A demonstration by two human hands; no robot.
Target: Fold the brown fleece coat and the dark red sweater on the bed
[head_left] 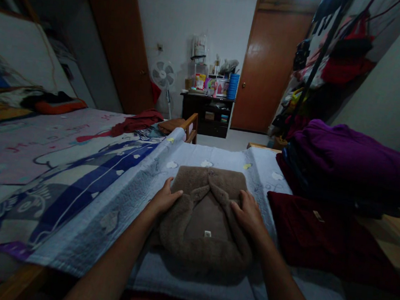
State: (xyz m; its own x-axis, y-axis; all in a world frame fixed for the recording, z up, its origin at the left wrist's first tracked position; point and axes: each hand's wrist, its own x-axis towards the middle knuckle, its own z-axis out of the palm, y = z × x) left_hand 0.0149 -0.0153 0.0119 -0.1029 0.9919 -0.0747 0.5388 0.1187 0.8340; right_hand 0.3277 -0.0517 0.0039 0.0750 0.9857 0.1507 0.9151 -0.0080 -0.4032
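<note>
The folded brown garment (211,215) lies on the pale quilt (190,154), probably soft, light and best held by its sides, where left hand (164,197) and right hand (248,213) rest, fingers curved, whether gripping I cannot tell

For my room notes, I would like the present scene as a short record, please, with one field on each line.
Garment: fuzzy brown garment, folded, small white label showing
Surface: pale blue sheet
Left hand: at the garment's left edge, grip unclear
Right hand: on its right edge, grip unclear
Right side: dark red cloth; purple cloth atop a pile
Background: white fan left of a dark cabinet
</note>
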